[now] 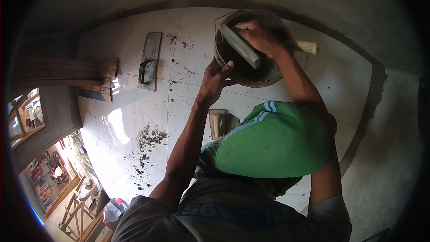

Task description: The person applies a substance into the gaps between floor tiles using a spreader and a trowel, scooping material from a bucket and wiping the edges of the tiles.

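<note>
A round dark basin (267,81) holding wet grey mortar stands on the white tiled floor (125,121). My left hand (215,79) grips its near rim. My right hand (260,38) reaches into the basin and is closed on a flat grey-green float (240,45), tilted across the mortar. A pale wooden handle (307,47) sticks out past the basin's right rim. My green-clad knee (273,139) is raised between my arms.
A steel plastering trowel (149,61) lies on the tiles to the left. A small wooden-handled tool (218,123) lies near my left forearm. Mortar crumbs (150,136) are scattered about. Wooden planks (62,74) lie at the left, and a plastic bottle (112,209) sits lower left.
</note>
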`<action>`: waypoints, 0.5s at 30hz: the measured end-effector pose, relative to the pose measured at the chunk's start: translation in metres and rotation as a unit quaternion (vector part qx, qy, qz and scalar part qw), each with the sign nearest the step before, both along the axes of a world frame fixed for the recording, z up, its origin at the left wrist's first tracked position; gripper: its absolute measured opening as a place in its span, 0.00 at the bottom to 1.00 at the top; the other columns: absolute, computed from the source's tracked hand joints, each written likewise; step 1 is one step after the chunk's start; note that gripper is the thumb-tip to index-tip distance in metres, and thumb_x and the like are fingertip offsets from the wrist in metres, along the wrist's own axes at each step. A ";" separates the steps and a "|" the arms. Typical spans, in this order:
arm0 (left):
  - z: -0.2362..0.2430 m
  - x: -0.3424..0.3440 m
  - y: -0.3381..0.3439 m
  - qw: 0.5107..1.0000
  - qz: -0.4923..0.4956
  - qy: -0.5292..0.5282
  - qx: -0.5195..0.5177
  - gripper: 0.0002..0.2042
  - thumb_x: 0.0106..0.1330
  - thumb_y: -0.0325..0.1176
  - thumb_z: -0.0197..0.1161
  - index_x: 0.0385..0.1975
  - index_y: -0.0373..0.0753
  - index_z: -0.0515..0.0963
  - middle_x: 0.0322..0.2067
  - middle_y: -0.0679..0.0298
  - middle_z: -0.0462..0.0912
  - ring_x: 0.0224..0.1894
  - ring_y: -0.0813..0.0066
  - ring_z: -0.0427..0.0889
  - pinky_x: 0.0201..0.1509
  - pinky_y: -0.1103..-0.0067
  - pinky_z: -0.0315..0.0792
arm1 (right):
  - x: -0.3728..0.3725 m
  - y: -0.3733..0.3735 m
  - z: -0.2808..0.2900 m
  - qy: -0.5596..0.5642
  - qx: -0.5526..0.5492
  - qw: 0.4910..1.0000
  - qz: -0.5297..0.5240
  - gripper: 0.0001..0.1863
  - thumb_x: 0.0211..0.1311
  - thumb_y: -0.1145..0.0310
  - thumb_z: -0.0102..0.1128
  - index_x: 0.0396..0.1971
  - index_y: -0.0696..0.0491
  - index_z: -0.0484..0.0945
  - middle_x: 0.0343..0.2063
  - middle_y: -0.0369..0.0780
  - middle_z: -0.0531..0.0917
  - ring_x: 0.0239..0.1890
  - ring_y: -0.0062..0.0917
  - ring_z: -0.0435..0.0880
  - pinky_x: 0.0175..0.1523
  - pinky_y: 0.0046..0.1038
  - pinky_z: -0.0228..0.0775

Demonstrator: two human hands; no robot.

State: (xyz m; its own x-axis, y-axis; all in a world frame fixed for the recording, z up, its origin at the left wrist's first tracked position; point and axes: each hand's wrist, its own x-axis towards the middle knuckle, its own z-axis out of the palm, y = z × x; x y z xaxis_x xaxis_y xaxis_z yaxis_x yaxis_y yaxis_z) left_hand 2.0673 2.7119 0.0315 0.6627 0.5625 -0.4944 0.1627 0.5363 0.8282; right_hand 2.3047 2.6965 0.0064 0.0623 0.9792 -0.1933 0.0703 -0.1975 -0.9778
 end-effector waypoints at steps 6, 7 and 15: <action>0.000 0.003 0.008 0.999 -0.031 -0.018 -0.005 0.32 0.77 0.43 0.62 0.73 0.34 0.61 0.59 0.52 0.80 0.55 0.64 0.84 0.56 0.66 0.81 | 0.024 -0.054 0.054 0.247 -0.081 0.963 -0.074 0.21 0.72 0.62 0.54 0.55 0.60 0.83 0.46 0.41 0.88 0.48 0.23 0.84 0.59 0.29 0.75; 0.004 0.005 0.001 0.998 0.005 0.012 0.056 0.32 0.77 0.42 0.62 0.73 0.34 0.61 0.60 0.52 0.79 0.56 0.64 0.84 0.56 0.67 0.81 | 0.027 -0.075 0.076 0.230 -0.076 0.966 -0.092 0.21 0.72 0.62 0.54 0.55 0.60 0.83 0.46 0.41 0.88 0.48 0.23 0.84 0.59 0.29 0.75; 0.023 -0.085 -0.087 0.968 -0.233 0.056 0.072 0.24 0.84 0.45 0.45 0.62 0.28 0.75 0.53 0.54 0.81 0.57 0.67 0.77 0.66 0.72 0.68 | 0.064 -0.202 0.085 0.336 0.279 0.869 -0.233 0.27 0.79 0.52 0.51 0.64 0.57 0.75 0.54 0.41 0.84 0.55 0.27 0.83 0.63 0.33 0.74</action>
